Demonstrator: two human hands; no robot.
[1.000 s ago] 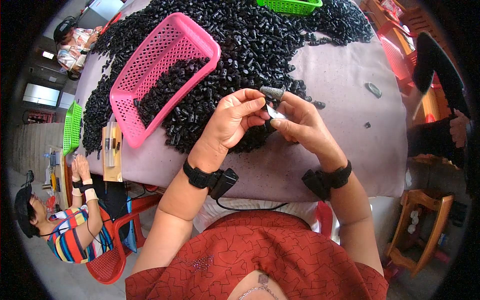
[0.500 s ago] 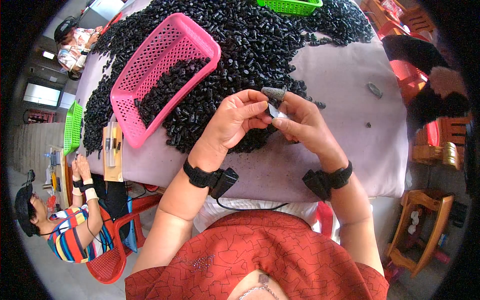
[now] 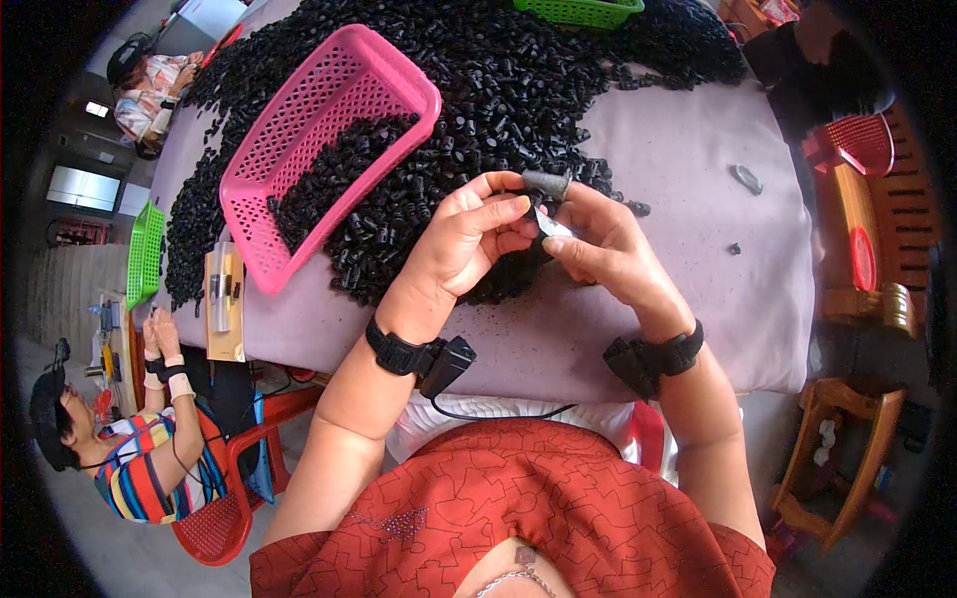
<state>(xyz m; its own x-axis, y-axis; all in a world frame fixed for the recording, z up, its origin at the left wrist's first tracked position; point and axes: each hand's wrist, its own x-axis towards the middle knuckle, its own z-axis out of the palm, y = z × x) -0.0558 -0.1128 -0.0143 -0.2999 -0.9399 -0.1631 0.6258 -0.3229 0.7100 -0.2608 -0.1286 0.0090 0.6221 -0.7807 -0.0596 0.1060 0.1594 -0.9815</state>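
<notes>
Left hand (image 3: 461, 234): centre of frame, forearm rising from the lower edge and angled up to the right; back of hand turned outward to the left, thumb laid along the index finger, remaining fingers curled. Closed in a narrow pinch on a small black plastic part (image 3: 528, 201), mostly hidden by the fingertips.

Right hand (image 3: 610, 247): just right of centre, forearm rising from lower right and angled up to the left; index finger arched forward, its tip in a grey finger sleeve (image 3: 546, 183); thumb pointing left. Narrow grip on a thin silvery blade (image 3: 553, 228), which points up-left toward the left fingertips.

Wrists: black strap with box-shaped unit on each, left (image 3: 401, 351) and right (image 3: 670, 355), both low of centre. Elbows bent, spread to either side.

Pink perforated basket (image 3: 424, 105): upper left of centre, tilted, part-filled with black plastic parts.

Heap of black plastic parts (image 3: 488, 110): upper half of frame, spread over a table (image 3: 688, 169) with pale mauve covering.
</notes>
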